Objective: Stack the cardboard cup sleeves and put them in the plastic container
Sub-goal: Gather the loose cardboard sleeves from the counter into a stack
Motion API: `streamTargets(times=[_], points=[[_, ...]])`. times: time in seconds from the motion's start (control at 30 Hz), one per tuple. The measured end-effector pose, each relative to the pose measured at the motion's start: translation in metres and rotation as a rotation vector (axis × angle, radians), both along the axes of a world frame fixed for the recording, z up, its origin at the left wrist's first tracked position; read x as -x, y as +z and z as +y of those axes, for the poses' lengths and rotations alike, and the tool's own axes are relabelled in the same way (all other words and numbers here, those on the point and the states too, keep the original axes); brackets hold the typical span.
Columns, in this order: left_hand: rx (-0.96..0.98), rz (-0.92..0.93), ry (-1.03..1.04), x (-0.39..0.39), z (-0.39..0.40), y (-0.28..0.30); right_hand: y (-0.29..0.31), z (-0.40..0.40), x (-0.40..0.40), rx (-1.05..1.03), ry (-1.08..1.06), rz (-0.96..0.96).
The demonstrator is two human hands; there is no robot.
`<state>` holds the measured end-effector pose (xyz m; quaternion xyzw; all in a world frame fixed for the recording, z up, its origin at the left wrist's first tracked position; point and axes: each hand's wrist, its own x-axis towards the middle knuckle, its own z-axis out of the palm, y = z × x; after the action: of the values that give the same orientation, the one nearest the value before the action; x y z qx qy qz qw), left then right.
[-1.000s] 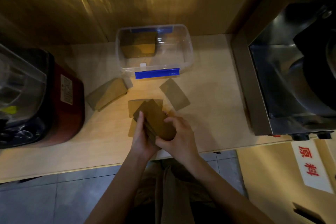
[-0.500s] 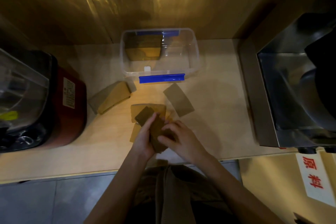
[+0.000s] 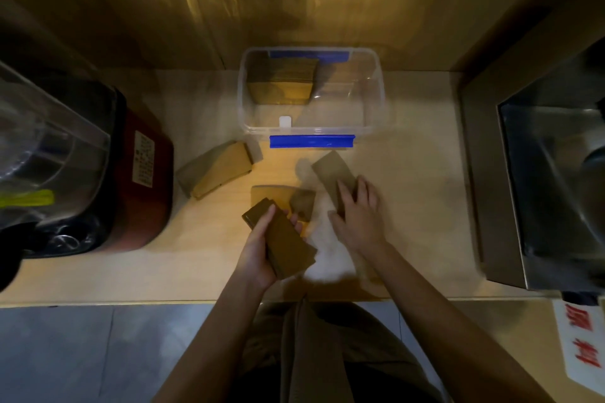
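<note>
My left hand point(image 3: 257, 252) grips a stack of brown cardboard cup sleeves point(image 3: 284, 239) just above the counter's front. My right hand point(image 3: 357, 213) lies flat, fingers spread, on a single loose sleeve point(image 3: 330, 170) to the right. More loose sleeves point(image 3: 302, 201) lie on the counter between my hands. A separate pile of sleeves point(image 3: 219, 170) rests to the left. The clear plastic container point(image 3: 373, 88) with blue clips stands at the back, with a stack of sleeves point(image 3: 281, 82) in its left half.
A red and black appliance with a clear lid point(image 3: 75, 167) stands at the left. A steel machine point(image 3: 540, 170) fills the right side. A wooden wall rises behind the container. The counter edge point(image 3: 131, 303) runs along the front.
My right hand left the stack and moved right onto the loose sleeve. My left hand alone now holds the stack, which is lower and nearer the counter edge.
</note>
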<state>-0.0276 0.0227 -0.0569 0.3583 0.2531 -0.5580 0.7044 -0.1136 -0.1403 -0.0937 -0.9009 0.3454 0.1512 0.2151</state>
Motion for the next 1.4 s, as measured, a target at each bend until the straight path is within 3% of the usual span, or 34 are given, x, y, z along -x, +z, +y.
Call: streamTargets(times=[0.17, 0.33, 0.5, 0.57, 0.63, 0.97, 1.1, 1.23, 1.4], points=[[-0.015, -0.006, 0.007, 0.000, -0.001, 0.000, -0.002, 0.008, 0.003, 0.127, 0.036, -0.023], [-0.026, -0.016, 0.003, 0.000, -0.001, 0.002, 0.007, 0.007, 0.003, 0.102, 0.040, 0.028], [-0.021, -0.029, 0.036, 0.002, 0.004, -0.001, 0.046, 0.024, 0.001, -0.291, -0.162, -0.290], [0.037, -0.061, 0.047, 0.004, 0.008, -0.001, 0.061, 0.041, 0.004, -0.483, -0.145, -0.432], [0.093, -0.130, 0.015, 0.006, 0.012, 0.002, 0.070, 0.058, 0.008, -0.533, -0.064, -0.423], [-0.003, -0.143, 0.063, 0.015, 0.028, 0.007, 0.059, 0.087, 0.013, -0.383, 0.313, -0.252], [-0.041, -0.149, 0.125, 0.019, 0.032, 0.008, 0.058, 0.074, 0.000, -0.442, 0.215, -0.312], [-0.086, -0.080, 0.224, 0.017, 0.041, 0.007, 0.037, 0.052, -0.019, -0.143, 0.339, -0.205], [-0.107, -0.060, 0.219, 0.021, 0.050, 0.005, 0.016, 0.036, -0.034, -0.011, 0.527, -0.040]])
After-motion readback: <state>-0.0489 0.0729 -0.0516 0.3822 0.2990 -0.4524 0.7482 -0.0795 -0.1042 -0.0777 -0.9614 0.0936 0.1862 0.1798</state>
